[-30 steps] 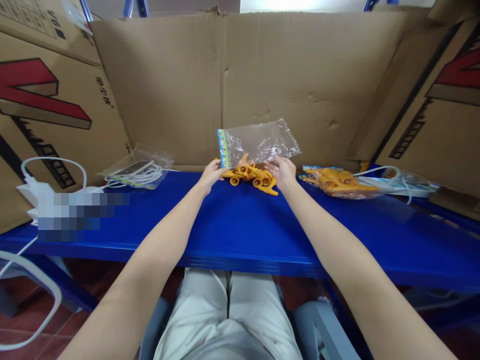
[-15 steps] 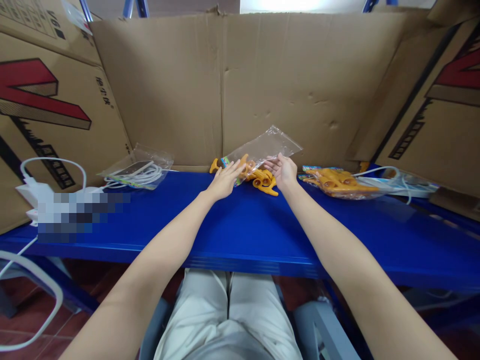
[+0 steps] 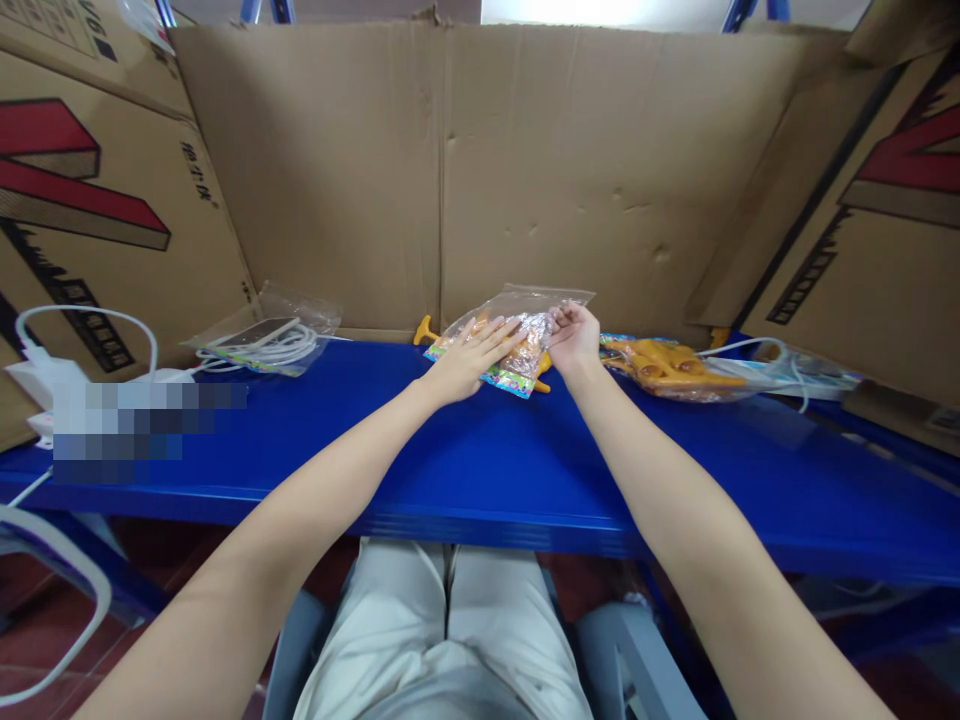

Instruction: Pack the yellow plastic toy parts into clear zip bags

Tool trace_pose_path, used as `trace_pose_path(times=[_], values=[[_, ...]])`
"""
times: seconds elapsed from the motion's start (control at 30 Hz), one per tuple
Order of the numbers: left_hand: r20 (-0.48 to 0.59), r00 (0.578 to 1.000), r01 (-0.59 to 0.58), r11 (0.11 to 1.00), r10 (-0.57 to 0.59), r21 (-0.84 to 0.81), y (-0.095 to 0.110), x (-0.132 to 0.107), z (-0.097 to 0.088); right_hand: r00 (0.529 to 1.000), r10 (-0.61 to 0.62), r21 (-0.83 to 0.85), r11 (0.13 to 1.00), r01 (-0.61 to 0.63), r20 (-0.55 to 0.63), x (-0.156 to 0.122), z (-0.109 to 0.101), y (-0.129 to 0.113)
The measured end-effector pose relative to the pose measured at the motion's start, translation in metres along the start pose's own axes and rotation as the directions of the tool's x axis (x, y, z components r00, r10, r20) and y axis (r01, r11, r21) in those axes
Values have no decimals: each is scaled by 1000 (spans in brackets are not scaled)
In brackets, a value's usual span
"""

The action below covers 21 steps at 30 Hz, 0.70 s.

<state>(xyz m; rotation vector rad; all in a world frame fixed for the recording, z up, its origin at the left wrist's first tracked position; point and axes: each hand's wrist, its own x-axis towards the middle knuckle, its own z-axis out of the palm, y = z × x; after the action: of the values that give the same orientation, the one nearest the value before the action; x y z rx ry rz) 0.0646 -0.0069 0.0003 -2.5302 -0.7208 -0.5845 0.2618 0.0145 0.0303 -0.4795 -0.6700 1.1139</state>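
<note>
The spread left hand (image 3: 459, 370) and clear bag (image 3: 531, 340) obscure orange pieces (image 3: 544, 366); whether the right hand (image 3: 576, 340) pinches is unclear.

There is one left hand (image 3: 466, 366), one right hand (image 3: 576, 340) and one desk (image 3: 465, 460). At least three clear bags (image 3: 534, 325) show: one in the middle, one with white cable (image 3: 296, 345), one with orange pieces (image 3: 660, 368) too overlapped to count.
</note>
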Motion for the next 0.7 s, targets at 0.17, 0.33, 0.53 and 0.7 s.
trace_pose_path(times=[0.17,0.33,0.53,0.7], values=[[-19,998,-62,991,65,117,-17,13,-9,996,45,26,999,-43,-78,-3,0,-2],[149,988,14,974,-48,225,-63,-1,-35,997,35,-167,985,-46,-71,-8,0,3],[236,832,391,832,-502,394,-122,-74,-72,996,8,-606,794,44,83,-14,2,24],[102,530,763,525,-842,377,-138,-117,-105,961,96,-819,550,165,258,-16,-2,46]])
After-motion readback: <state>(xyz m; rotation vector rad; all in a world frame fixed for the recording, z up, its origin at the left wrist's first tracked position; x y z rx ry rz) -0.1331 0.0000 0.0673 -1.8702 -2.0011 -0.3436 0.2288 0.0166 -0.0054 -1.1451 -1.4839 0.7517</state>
